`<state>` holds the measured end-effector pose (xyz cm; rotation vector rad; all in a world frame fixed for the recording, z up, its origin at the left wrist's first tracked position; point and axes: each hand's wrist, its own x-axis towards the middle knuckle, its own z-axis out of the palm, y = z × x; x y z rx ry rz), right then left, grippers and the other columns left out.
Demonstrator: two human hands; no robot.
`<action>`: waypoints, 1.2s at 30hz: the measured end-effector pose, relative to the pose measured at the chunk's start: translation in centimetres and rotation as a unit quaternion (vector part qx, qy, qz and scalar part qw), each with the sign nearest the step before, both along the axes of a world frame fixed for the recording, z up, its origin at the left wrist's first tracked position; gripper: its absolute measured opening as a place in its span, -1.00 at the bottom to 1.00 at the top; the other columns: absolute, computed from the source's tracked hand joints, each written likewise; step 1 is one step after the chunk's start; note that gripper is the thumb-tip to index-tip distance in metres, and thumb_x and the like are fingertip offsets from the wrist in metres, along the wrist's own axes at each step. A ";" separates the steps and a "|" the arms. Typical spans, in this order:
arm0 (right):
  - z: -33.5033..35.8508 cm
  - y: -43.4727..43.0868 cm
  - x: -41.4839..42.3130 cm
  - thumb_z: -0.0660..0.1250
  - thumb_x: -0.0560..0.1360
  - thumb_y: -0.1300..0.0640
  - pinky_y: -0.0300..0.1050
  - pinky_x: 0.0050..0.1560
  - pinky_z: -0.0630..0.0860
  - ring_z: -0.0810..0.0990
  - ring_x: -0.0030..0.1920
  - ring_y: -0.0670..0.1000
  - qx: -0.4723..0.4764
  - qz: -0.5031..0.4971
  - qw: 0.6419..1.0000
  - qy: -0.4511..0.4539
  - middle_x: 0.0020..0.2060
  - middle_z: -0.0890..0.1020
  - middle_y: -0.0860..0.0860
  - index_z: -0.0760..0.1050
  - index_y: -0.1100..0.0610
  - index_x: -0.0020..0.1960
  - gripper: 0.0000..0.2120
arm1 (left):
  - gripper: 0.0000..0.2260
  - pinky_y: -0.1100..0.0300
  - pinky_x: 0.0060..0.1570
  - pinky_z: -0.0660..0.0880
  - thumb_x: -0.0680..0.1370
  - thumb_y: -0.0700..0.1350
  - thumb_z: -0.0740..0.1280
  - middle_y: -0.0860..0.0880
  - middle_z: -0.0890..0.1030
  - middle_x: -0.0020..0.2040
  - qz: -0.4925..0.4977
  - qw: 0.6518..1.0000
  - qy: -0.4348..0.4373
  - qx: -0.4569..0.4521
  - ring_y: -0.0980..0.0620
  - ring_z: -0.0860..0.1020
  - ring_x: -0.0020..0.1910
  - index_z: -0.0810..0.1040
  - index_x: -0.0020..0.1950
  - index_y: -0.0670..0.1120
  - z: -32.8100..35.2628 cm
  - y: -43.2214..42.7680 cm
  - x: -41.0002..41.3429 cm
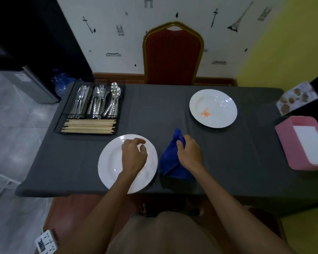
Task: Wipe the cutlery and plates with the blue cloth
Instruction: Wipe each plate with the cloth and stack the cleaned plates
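Now in the right hand: the right hand [188, 153] has its fingers curled round the top of a crumpled, soft blue cloth [170, 162], holding it up in a peak while its lower folds lie on the tabletop at 6 o'clock.
Left hand: the left hand [134, 154] hangs over the near plate, fingers loosely curled and holding nothing; I cannot tell whether it touches the plate.
Near plate: a round white ceramic plate [108, 167] at 7 o'clock, close to the near edge of the tabletop and just beside the cloth.
Far plate: a second round white ceramic plate [213, 99] at 1 o'clock, well apart from the cloth, with an orange smear [206, 113] in its well.
Cutlery: steel knives, forks and spoons [115, 96] stand in a black wire tray [59, 123] at 10 o'clock, with pale wooden chopsticks [89, 126] across its front.
Tabletop: a dark grey covered tabletop [246, 153].
Risk, sliding: the near plate lies close to the edge, so a wiping stroke toward 6 o'clock with no steadying grip could push it off.
Risk, smearing: if the cloth takes up the orange smear first, it would likely carry it onto the cleaner plate and the cutlery.
Risk, loose folds: the hanging folds may drag rather than wipe.
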<state>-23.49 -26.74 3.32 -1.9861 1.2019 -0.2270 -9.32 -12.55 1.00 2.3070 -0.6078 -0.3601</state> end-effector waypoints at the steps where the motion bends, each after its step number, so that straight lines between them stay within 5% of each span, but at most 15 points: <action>1: 0.1 -0.6 -0.6 0.14 0.68 0.06 -0.15 -0.19 0.33 0.48 -0.17 -0.05 0.006 0.004 1.000 0.000 -0.06 0.52 0.05 0.41 0.11 -0.03 -0.83 | -0.80 0.18 0.17 0.44 0.57 -0.17 0.33 -0.08 0.62 0.13 -0.012 1.000 0.003 0.000 -0.03 0.54 0.15 0.66 0.14 -0.04 0.1 -1.3 -0.9; 8: -0.7 -5.8 -5.2 0.16 0.68 0.04 -0.13 -0.15 0.35 0.50 -0.15 -0.03 0.026 -0.002 1.000 0.010 -0.07 0.53 0.06 0.40 0.09 -0.04 -0.83 | -0.78 0.13 -0.07 0.56 0.55 -0.23 0.28 -0.15 0.63 -0.03 -0.091 0.995 0.036 0.025 -0.07 0.60 -0.14 0.68 0.08 -0.08 0.5 -9.8 -6.9; 14: -0.9 -10.9 -8.7 0.22 0.65 0.03 -0.11 -0.07 0.41 0.55 -0.03 0.02 0.035 -0.039 0.999 -0.016 0.04 0.57 0.06 0.50 0.06 0.12 -0.85 | -0.75 0.13 0.12 0.54 0.62 -0.19 0.27 -0.14 0.65 0.14 -0.130 0.984 0.106 0.054 -0.08 0.61 0.09 0.60 0.26 -0.18 0.7 -16.4 -9.7; 20: -0.6 -14.8 -12.8 0.20 0.66 -0.06 -0.14 -0.16 0.46 0.57 -0.07 -0.06 0.067 -0.050 0.996 -0.041 0.00 0.59 0.00 0.52 -0.01 0.15 -0.81 | -0.48 -0.11 0.22 0.52 0.64 0.05 0.24 -0.22 0.55 0.30 0.079 0.965 0.249 0.002 -0.22 0.56 0.22 0.28 0.52 -0.18 -1.1 -23.2 -9.2; 26: 0.0 -16.8 -16.3 0.21 0.67 -0.01 -0.09 -0.14 0.54 0.62 -0.12 -0.07 0.116 -0.059 0.989 -0.072 -0.12 0.65 -0.04 0.56 0.09 0.04 -0.78 | -0.70 -0.15 0.01 0.63 0.48 0.05 0.40 -0.20 0.66 -0.04 0.119 0.942 0.312 -0.041 -0.23 0.63 -0.01 0.59 -0.08 -0.21 -4.3 -28.5 -7.2; 29: 0.3 -17.4 -17.1 0.22 0.67 0.00 -0.16 -0.15 0.53 0.62 -0.12 -0.10 0.136 -0.070 0.985 -0.077 -0.11 0.66 -0.04 0.57 0.06 0.05 -0.80 | -0.72 -0.14 -0.06 0.65 0.35 0.04 0.45 -0.16 0.62 -0.12 0.145 0.937 0.311 -0.070 -0.22 0.65 -0.04 0.51 -0.18 -0.15 -3.7 -28.7 -7.8; 33: 0.7 -18.0 -17.7 0.24 0.65 -0.06 0.08 -0.01 0.60 0.65 -0.10 -0.03 0.151 -0.080 0.982 -0.082 -0.12 0.67 -0.02 0.57 -0.01 0.02 -0.81 | -0.76 -0.09 -0.09 0.64 0.46 -0.13 0.42 -0.07 0.51 -0.23 0.146 0.933 0.307 -0.114 -0.09 0.55 -0.22 0.34 -0.24 -0.07 -1.3 -28.7 -9.5; 36: 1.0 -18.4 -17.7 0.26 0.63 -0.08 0.16 0.02 0.61 0.66 -0.08 0.03 0.157 -0.092 0.979 -0.092 -0.11 0.67 0.01 0.56 -0.02 0.02 -0.82 | -0.85 -0.14 0.02 0.59 0.47 -0.12 0.33 -0.08 0.50 -0.16 0.134 0.932 0.307 -0.139 -0.11 0.52 -0.11 0.35 -0.16 -0.08 -0.6 -28.3 -9.9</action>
